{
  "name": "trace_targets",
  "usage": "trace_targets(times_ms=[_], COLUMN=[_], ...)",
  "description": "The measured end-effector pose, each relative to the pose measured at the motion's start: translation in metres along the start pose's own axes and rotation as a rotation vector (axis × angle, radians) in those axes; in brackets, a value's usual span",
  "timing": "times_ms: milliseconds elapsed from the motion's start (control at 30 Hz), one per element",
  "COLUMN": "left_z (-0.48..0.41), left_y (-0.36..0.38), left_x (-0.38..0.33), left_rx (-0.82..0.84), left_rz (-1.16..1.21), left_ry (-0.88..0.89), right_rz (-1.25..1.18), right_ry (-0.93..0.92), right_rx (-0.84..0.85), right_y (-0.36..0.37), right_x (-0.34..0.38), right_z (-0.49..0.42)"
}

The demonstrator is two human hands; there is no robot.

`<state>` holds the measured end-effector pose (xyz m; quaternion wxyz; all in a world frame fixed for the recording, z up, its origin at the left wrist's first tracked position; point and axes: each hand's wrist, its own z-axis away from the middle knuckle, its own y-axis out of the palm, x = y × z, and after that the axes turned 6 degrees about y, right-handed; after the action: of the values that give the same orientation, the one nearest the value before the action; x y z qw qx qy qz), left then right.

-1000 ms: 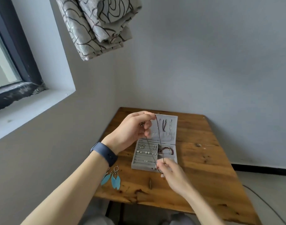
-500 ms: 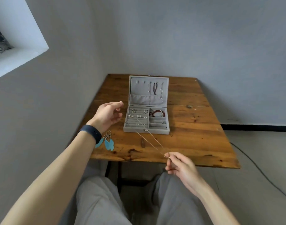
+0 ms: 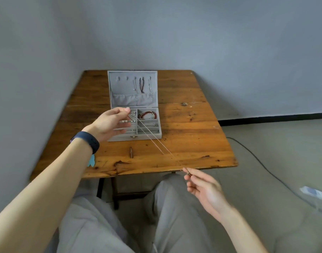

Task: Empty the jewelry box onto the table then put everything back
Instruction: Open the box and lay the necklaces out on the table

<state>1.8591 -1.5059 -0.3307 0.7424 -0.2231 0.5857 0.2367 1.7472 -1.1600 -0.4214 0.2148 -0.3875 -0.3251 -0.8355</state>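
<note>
While the left hand (image 3: 111,123), a dark blue wristband (image 3: 86,140) on its wrist, pinches one end of a thin necklace chain (image 3: 153,141) above the left compartments of the open grey jewelry box (image 3: 120,138), a teal earring (image 3: 91,160) peeks out beside that forearm on the wooden counter (image 3: 189,128). A red bracelet (image 3: 147,115) lies in the box's far right compartment. The chain runs taut in two strands to the right hand (image 3: 204,187), which pinches its other end just past the counter's near edge
</note>
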Motion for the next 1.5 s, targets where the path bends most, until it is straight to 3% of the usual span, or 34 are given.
trace_targets(times_ms=[167,333,500,667,1067,1200,1367,1500], left_z=[-0.011,-0.033,-0.069,-0.119,-0.199,-0.211,-0.227,-0.236], left_y=[0.010,0.046,0.082,0.128,0.197,0.199,0.193,0.193], left_x=[-0.008,-0.014,-0.026,-0.033,-0.012,-0.001,0.017,0.025], left_rx=[0.090,-0.111,-0.126,-0.155,-0.119,-0.098,-0.048,-0.053], left_rz=[-0.114,-0.581,-0.790,-0.962,-0.985,-1.010,-1.004,-0.949], left_ry=[-0.001,0.215,0.323,0.444,0.408,0.377,0.403,0.432], right_rz=[-0.034,0.247,0.276,0.348,0.769,0.914,1.002,0.979], right_ry=[-0.033,-0.104,-0.193,-0.246,-0.440,-0.584,-0.768,-0.782], right_rx=[-0.083,-0.217,-0.397,-0.405,-0.717,-0.829,-0.851,-0.864], right_y=[-0.028,-0.044,-0.046,-0.032,-0.030,-0.033,-0.043,-0.043], right_x=[0.000,-0.005,-0.016,-0.015,-0.002,-0.009,-0.020,-0.020], right_z=[0.005,0.009,0.008,0.006,-0.034,-0.049,-0.059,-0.063])
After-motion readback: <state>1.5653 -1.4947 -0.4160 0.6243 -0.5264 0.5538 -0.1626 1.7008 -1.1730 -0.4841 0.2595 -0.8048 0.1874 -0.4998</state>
